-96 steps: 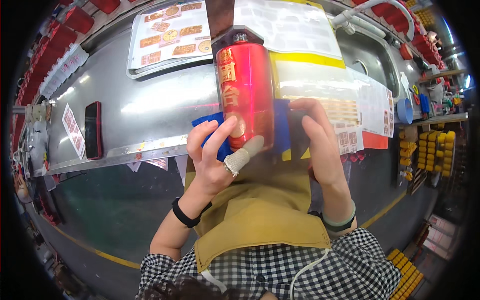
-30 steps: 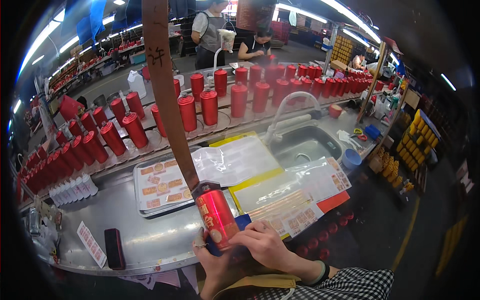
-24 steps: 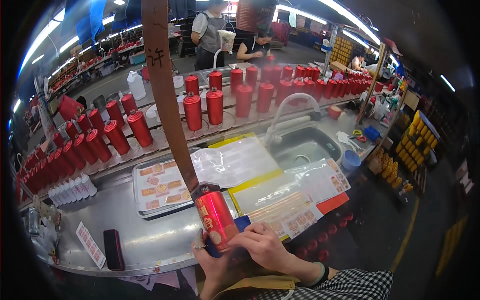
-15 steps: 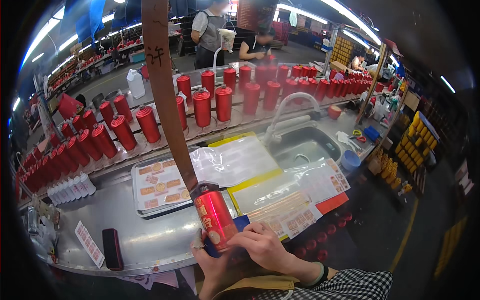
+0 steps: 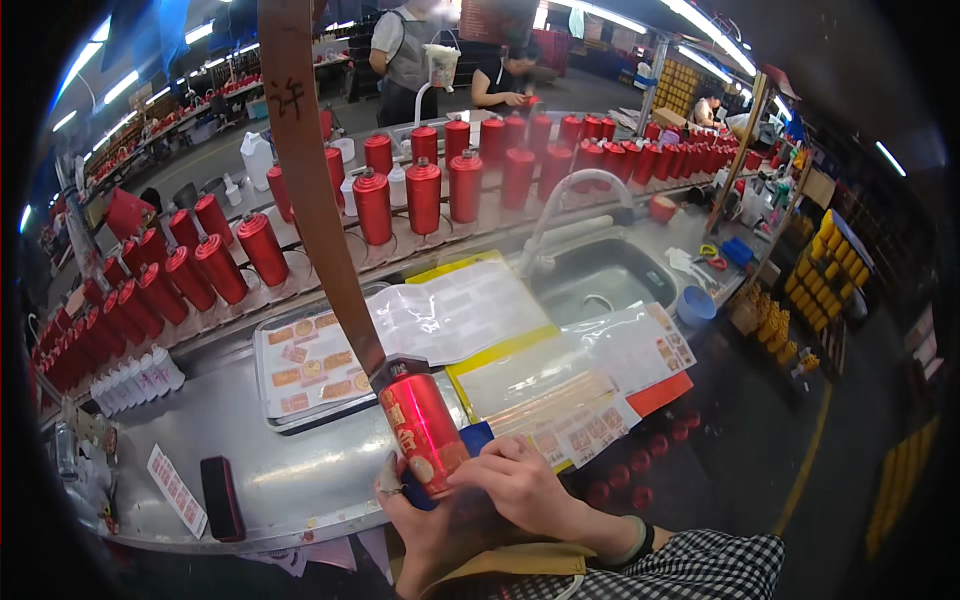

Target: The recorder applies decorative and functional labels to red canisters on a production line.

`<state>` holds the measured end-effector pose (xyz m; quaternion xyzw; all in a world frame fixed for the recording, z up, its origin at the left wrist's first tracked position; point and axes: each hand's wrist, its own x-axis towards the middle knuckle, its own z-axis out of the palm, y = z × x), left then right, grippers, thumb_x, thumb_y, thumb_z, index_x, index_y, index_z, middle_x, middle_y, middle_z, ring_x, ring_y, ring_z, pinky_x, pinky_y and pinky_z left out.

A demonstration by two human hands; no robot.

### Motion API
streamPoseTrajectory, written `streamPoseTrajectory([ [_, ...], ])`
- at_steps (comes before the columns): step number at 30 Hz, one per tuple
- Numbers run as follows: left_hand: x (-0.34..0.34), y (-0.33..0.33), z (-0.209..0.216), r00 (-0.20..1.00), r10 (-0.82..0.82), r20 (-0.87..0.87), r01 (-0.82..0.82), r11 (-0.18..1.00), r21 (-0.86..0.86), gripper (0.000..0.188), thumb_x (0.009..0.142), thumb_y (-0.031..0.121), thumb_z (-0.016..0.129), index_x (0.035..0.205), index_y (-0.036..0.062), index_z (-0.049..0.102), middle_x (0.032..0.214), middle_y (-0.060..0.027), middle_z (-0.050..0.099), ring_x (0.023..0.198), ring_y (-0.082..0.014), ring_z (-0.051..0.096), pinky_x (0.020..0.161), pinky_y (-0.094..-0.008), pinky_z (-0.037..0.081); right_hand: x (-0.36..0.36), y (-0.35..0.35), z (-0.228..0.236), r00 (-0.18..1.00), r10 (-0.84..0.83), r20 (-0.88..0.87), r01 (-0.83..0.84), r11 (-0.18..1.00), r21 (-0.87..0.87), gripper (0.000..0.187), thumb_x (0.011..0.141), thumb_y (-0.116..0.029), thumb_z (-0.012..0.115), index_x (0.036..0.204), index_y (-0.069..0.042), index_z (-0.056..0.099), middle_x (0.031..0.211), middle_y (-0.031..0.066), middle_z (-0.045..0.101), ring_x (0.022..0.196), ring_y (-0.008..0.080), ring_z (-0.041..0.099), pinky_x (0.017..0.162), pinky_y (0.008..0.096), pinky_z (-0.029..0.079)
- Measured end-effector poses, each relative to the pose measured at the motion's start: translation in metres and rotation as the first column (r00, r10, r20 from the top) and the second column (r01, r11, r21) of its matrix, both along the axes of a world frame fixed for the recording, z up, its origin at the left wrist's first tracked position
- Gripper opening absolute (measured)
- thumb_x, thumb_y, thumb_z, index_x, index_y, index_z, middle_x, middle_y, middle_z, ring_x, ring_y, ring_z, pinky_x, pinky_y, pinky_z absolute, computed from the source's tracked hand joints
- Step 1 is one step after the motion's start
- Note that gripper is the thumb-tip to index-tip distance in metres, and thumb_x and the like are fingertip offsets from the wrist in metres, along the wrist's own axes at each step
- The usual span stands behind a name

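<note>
A glossy red bottle (image 5: pixel 425 432) with gold lettering and a round gold emblem lies tilted in front of me, its dark neck end pointing up and away. My left hand (image 5: pixel 418 515) is wrapped round its lower end from the left, with a grey covering on one finger. From the right, the bent fingers of my right hand (image 5: pixel 525 485) press together on the bottle near its base. Something blue (image 5: pixel 476 437) shows behind and beneath the bottle. A long brown strip (image 5: pixel 315 190) with handwriting comes down from above to the bottle's neck; whether they touch is unclear.
Sheets of gold decals lie in a metal tray (image 5: pixel 290 410); clear-covered sheets (image 5: pixel 455 310) lie alongside. Beyond are a sink (image 5: pixel 600 285) with a white faucet and rows of red bottles (image 5: pixel 375 208). A black phone (image 5: pixel 221 498) rests at left. Other people work behind.
The view has shifted slightly, so the surroundings sit a little differently. Both hands stay on the red bottle, in nearly the same pose. A person at the back has moved a little.
</note>
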<state>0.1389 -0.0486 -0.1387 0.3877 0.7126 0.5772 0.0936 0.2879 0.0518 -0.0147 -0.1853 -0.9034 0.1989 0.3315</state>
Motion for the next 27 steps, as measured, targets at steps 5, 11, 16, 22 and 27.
streamPoseTrajectory([
  [5, -0.0001, -0.0002, -0.0017, 1.0, 0.019, -0.018, -0.019, 1.0, -0.002, 0.107, 0.063, 0.019, 0.1, 0.149, -0.002, 0.04, 0.13, -0.0164, 0.049, 0.121, -0.0295, 0.052, 0.106, -0.0405, 0.043, 0.0005, -0.002, -0.0064, 1.0, 0.002, -0.006, -0.002, 1.0, -0.005, 0.025, 0.08, -0.006, 0.065, 0.103, -0.008, 0.073, 0.096, 0.0011, 0.071, 0.095, 0.022, 0.061, 0.087, 0.0359, 0.048],
  [11, -0.0004, -0.0036, -0.0019, 0.998, 0.008, -0.066, -0.009, 1.0, -0.025, 0.109, 0.06, 0.02, 0.1, 0.148, -0.0021, 0.041, 0.13, -0.0163, 0.05, 0.12, -0.0291, 0.053, 0.105, -0.0406, 0.044, 0.0017, -0.0041, -0.0029, 1.0, -0.003, -0.009, 0.003, 1.0, 0.004, 0.025, 0.08, -0.006, 0.065, 0.104, -0.008, 0.073, 0.097, 0.0016, 0.071, 0.095, 0.0226, 0.061, 0.087, 0.0369, 0.048],
  [16, -0.002, -0.0019, -0.0072, 0.999, 0.009, -0.051, -0.009, 1.0, -0.003, 0.108, 0.061, 0.019, 0.1, 0.149, -0.0022, 0.04, 0.13, -0.0165, 0.049, 0.12, -0.0292, 0.053, 0.106, -0.0405, 0.043, 0.001, -0.0026, -0.0069, 1.0, -0.003, -0.006, 0.003, 1.0, 0.0, 0.026, 0.08, -0.005, 0.065, 0.104, -0.009, 0.073, 0.096, 0.0017, 0.071, 0.095, 0.0226, 0.061, 0.086, 0.0365, 0.048],
  [22, -0.0009, -0.0031, -0.0015, 0.999, 0.011, -0.035, -0.012, 1.0, -0.025, 0.107, 0.063, 0.017, 0.1, 0.149, -0.002, 0.04, 0.131, -0.0165, 0.048, 0.12, -0.0291, 0.053, 0.106, -0.0402, 0.044, -0.0014, -0.0025, -0.0048, 1.0, -0.011, -0.016, 0.011, 1.0, 0.004, 0.025, 0.079, -0.004, 0.065, 0.103, -0.009, 0.073, 0.095, 0.0015, 0.071, 0.094, 0.0226, 0.061, 0.086, 0.0357, 0.049],
  [27, -0.0019, -0.002, -0.0054, 0.999, -0.001, -0.051, 0.001, 1.0, -0.004, 0.106, 0.063, 0.018, 0.1, 0.149, -0.0018, 0.04, 0.131, -0.0165, 0.049, 0.121, -0.029, 0.053, 0.106, -0.0402, 0.044, -0.0028, -0.0028, -0.0018, 0.999, -0.033, -0.035, 0.034, 0.999, 0.009, 0.027, 0.08, -0.001, 0.065, 0.1, -0.012, 0.076, 0.092, -0.0011, 0.071, 0.088, 0.0212, 0.062, 0.083, 0.0352, 0.05],
])
